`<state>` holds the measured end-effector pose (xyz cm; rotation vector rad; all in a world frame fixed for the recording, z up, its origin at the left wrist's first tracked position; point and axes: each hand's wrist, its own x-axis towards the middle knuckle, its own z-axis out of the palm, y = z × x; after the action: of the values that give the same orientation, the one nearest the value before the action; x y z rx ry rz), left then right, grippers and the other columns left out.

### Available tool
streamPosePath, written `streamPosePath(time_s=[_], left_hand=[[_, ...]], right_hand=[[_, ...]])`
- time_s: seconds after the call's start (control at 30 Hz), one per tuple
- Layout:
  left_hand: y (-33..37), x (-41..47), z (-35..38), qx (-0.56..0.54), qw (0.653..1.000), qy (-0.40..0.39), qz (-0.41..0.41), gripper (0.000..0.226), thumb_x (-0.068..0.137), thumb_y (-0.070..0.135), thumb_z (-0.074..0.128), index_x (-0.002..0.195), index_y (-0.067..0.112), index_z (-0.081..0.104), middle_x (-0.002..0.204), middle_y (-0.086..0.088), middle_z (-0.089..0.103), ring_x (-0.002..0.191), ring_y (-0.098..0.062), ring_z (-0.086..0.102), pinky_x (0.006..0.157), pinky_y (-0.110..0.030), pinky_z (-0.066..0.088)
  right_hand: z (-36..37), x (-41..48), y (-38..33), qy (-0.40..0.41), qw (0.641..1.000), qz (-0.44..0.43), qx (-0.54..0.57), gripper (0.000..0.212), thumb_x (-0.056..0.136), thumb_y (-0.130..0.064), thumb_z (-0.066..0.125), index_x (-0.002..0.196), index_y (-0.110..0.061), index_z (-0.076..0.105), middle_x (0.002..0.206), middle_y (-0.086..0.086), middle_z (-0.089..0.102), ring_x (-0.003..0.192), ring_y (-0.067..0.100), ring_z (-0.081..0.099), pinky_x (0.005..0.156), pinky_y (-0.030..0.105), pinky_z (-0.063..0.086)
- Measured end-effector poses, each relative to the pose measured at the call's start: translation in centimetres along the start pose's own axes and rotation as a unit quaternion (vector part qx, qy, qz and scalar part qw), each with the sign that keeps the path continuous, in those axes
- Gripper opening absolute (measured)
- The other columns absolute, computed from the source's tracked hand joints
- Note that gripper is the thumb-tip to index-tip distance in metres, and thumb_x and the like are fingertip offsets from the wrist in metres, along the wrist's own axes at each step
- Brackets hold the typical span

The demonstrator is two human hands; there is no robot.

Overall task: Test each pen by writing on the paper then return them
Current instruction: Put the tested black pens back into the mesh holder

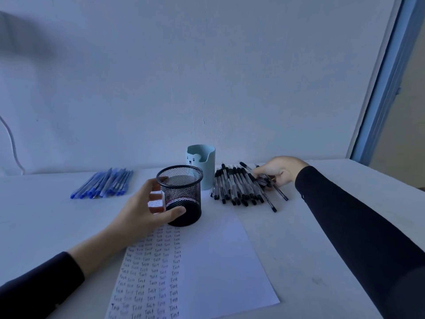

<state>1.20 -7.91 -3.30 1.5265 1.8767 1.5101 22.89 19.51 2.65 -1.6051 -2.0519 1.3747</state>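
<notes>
A white paper [213, 268] lies before me, its left half filled with rows of the handwritten word "Test". At its top edge stands a black mesh pen cup [181, 194], empty, and my left hand [142, 212] grips its left side with thumb at the base. A pile of black-capped pens [239, 185] lies to the right of the cup. My right hand [278, 171] rests on the pile's far right end, fingers curled around a few pens there. A row of blue pens [103, 184] lies at the far left.
A light blue cup with a bear face [202, 164] stands behind the mesh cup, near the wall. The white table [322, 226] runs to a wall at the back. A blue door frame [386, 77] rises at the right. A white cable [11, 143] hangs at the left.
</notes>
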Motion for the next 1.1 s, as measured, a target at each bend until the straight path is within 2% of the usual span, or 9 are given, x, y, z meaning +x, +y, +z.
streamPosePath(time_s=[0.07, 0.17, 0.27, 0.4, 0.5, 0.57, 0.73, 0.9, 1.1], left_hand=[[-0.1, -0.1, -0.1, -0.006, 1.000, -0.003, 0.003, 0.074, 0.055, 0.063, 0.081, 0.117, 0.034, 0.052, 0.110, 0.015, 0.064, 0.101, 0.002, 0.062, 0.076, -0.020, 0.055], [-0.1, 0.0, 0.0, 0.002, 1.000, -0.001, 0.005, 0.069, 0.060, 0.060, 0.080, 0.117, 0.033, 0.052, 0.112, 0.012, 0.063, 0.102, 0.000, 0.062, 0.079, -0.022, 0.056], [0.0, 0.0, 0.1, -0.004, 1.000, 0.000, 0.005, 0.064, 0.059, 0.050, 0.080, 0.114, 0.034, 0.052, 0.111, 0.010, 0.063, 0.099, -0.003, 0.065, 0.077, -0.022, 0.056], [0.1, -0.2, 0.0, -0.015, 1.000, -0.004, 0.004, 0.067, 0.058, 0.060, 0.081, 0.113, 0.033, 0.052, 0.110, 0.012, 0.064, 0.093, -0.001, 0.067, 0.074, -0.020, 0.056], [0.2, -0.2, 0.0, -0.002, 1.000, -0.004, 0.004, 0.065, 0.062, 0.050, 0.081, 0.116, 0.030, 0.051, 0.113, 0.010, 0.063, 0.093, 0.002, 0.065, 0.075, -0.020, 0.056], [0.2, -0.1, 0.0, 0.009, 1.000, -0.004, 0.008, 0.069, 0.060, 0.048, 0.079, 0.119, 0.028, 0.050, 0.114, 0.010, 0.062, 0.094, 0.005, 0.064, 0.077, -0.021, 0.056], [0.1, -0.1, -0.1, 0.011, 1.000, -0.003, 0.008, 0.075, 0.058, 0.064, 0.078, 0.119, 0.030, 0.050, 0.111, 0.012, 0.063, 0.093, 0.004, 0.065, 0.075, -0.021, 0.056], [-0.2, -0.1, -0.2, 0.017, 1.000, -0.005, 0.007, 0.080, 0.056, 0.068, 0.078, 0.120, 0.030, 0.049, 0.113, 0.013, 0.062, 0.098, -0.001, 0.065, 0.081, -0.027, 0.057], [0.3, -0.2, -0.1, 0.018, 1.000, -0.004, 0.007, 0.075, 0.060, 0.059, 0.081, 0.121, 0.028, 0.049, 0.113, 0.013, 0.061, 0.095, 0.003, 0.064, 0.076, -0.019, 0.056]], right_hand=[[0.0, -0.3, 0.0, -0.002, 1.000, 0.002, -0.008, 0.010, 0.088, -0.007, 0.062, 0.098, -0.007, 0.061, 0.111, 0.010, 0.053, 0.098, 0.028, 0.058, 0.077, 0.032, 0.050], [0.0, -0.5, 0.0, -0.023, 1.000, 0.011, -0.017, 0.014, 0.086, -0.003, 0.060, 0.075, -0.008, 0.053, 0.089, 0.011, 0.051, 0.068, 0.022, 0.052, 0.061, 0.029, 0.046], [0.3, -0.8, 0.0, -0.015, 0.999, 0.000, -0.035, 0.010, 0.091, -0.005, 0.056, 0.083, -0.006, 0.051, 0.091, 0.010, 0.050, 0.072, 0.023, 0.054, 0.056, 0.028, 0.048], [0.3, -0.3, 0.6, 0.014, 0.998, -0.016, -0.053, 0.013, 0.097, -0.018, 0.054, 0.102, -0.007, 0.057, 0.115, 0.012, 0.053, 0.099, 0.024, 0.055, 0.089, 0.034, 0.047], [-0.2, -0.5, 1.0, -0.006, 0.999, -0.014, -0.035, 0.021, 0.094, -0.013, 0.052, 0.074, -0.008, 0.052, 0.087, 0.012, 0.050, 0.062, 0.025, 0.049, 0.057, 0.031, 0.044], [-0.6, -0.7, 1.2, -0.021, 1.000, 0.000, -0.001, 0.027, 0.092, -0.006, 0.050, 0.065, -0.008, 0.045, 0.073, 0.009, 0.045, 0.054, 0.021, 0.040, 0.042, 0.025, 0.039], [-1.5, -1.5, 2.0, -0.044, 0.997, 0.011, 0.061, 0.026, 0.091, -0.004, 0.047, 0.066, -0.010, 0.046, 0.055, 0.007, 0.054, 0.048, 0.018, 0.047, 0.039, 0.020, 0.041], [-2.9, -2.8, 2.3, -0.061, 0.994, -0.012, 0.096, 0.012, 0.091, 0.000, 0.042, 0.086, -0.006, 0.052, 0.080, 0.010, 0.065, 0.048, 0.011, 0.045, 0.036, 0.018, 0.036], [-3.8, -5.9, 0.7, -0.106, 0.973, -0.120, 0.169, 0.011, 0.096, -0.003, 0.048, 0.086, -0.006, 0.052, 0.079, 0.009, 0.065, 0.056, 0.012, 0.046, 0.041, 0.019, 0.039]])
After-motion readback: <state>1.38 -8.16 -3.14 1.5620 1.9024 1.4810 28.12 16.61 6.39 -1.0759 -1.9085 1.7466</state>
